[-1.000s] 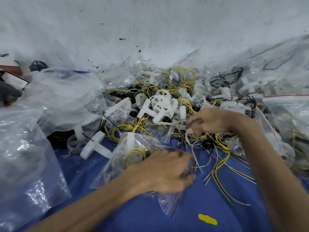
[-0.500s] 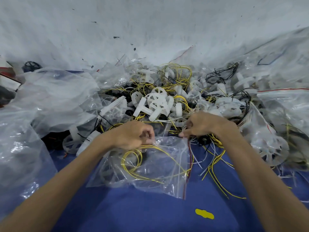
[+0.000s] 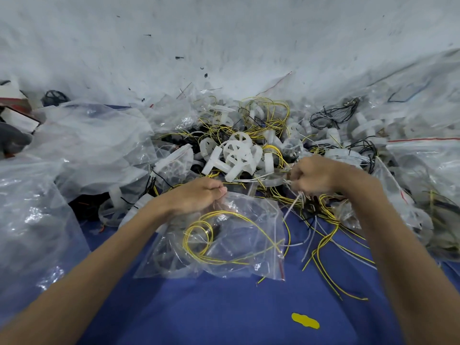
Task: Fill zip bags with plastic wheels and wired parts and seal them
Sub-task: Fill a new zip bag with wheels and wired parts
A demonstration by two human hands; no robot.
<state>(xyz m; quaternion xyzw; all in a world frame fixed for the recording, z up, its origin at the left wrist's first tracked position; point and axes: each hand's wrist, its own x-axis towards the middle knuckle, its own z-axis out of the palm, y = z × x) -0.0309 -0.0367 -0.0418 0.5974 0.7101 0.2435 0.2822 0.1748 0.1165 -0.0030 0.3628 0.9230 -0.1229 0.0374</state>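
Head view. The left hand (image 3: 196,195) lay on the upper edge of a clear zip bag (image 3: 239,255), its grip closed, with curled fingers pinching the plastic at the bag's top corner. The zip bag rested on the blue surface (image 3: 214,310) directly in front of the person, between the two forearms. Its mouth, marked by a red strip, faced right, and a coiled yellow wire (image 3: 199,235) with pale plastic parts showed through its wall. The right hand (image 3: 316,178) was held just beyond and to the right of the bag, its grip curled around a bundle of thin wires (image 3: 297,202), whose white and grey ends hung below the fist toward the surface. Loose yellow wires (image 3: 323,247) trailed across the blue surface below the right hand, beside the bag's mouth. A heap of white plastic wheels (image 3: 236,155), tangled with yellow and black wire, lay behind both hands. Crumpled clear plastic sheeting (image 3: 94,145) covered the left side. Filled bags (image 3: 428,175), one with a red strip along its top, were stacked at the right, partly behind the right forearm. A small yellow scrap (image 3: 305,320) lay flat on the surface near the lower edge. A pale, speckled wall (image 3: 224,41) closed the background.
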